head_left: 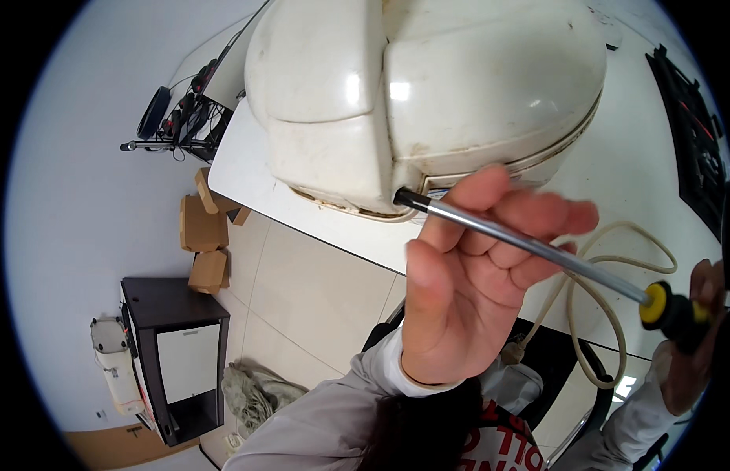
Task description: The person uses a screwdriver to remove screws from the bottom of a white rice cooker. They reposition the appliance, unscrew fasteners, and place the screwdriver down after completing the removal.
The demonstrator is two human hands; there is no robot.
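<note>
A long screwdriver [530, 245] with a silver shaft and black tip has its tip in a hole low on the front of a scuffed white, rounded plastic appliance [483, 94]. At the right edge my right hand [691, 345], dim and partly cut off, is closed round the yellow-and-black handle [663, 308]. My left hand [486, 263] is palm up under the shaft, thumb apart and fingers loosely bent. The shaft crosses in front of its fingers, and they are not wrapped round it. What the tip meets inside the hole is hidden.
The appliance stands on a white table [616, 173]. A beige cord [585, 290] loops over the table's near edge. An open black tool case [695, 141] lies at the right. Beyond the table are cardboard boxes [201, 224] and a dark cabinet [176, 302].
</note>
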